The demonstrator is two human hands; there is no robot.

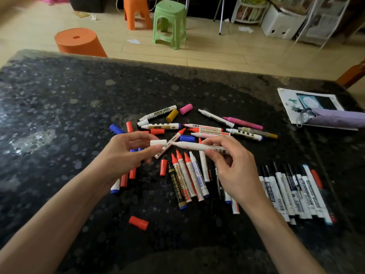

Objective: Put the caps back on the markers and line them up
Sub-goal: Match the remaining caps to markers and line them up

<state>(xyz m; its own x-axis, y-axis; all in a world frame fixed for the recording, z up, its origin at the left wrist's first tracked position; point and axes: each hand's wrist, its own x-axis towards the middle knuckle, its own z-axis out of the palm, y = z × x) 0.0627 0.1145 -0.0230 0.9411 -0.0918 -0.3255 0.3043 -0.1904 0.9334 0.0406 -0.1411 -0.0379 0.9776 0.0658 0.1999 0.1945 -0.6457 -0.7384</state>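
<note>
Presently the white marker (pixel 197 146), judged light, rigid and slick, is pinched by its barrel in the right hand (pixel 235 169) above the desk (pixel 59 115), the white cap (pixel 158 142) pinched in the left hand (pixel 126 153) just off its tip.

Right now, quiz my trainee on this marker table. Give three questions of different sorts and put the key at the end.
1. True or false: the white cap is already seated on the white marker.
2. Fill in: the right hand grips the marker, and the left hand pinches the white ___.
3. Pick one: the loose cap lying nearest the person is A pink, B red, C gold.

Key: 1 false, the marker's tip is outside the cap; 2 cap; 3 B.
</note>
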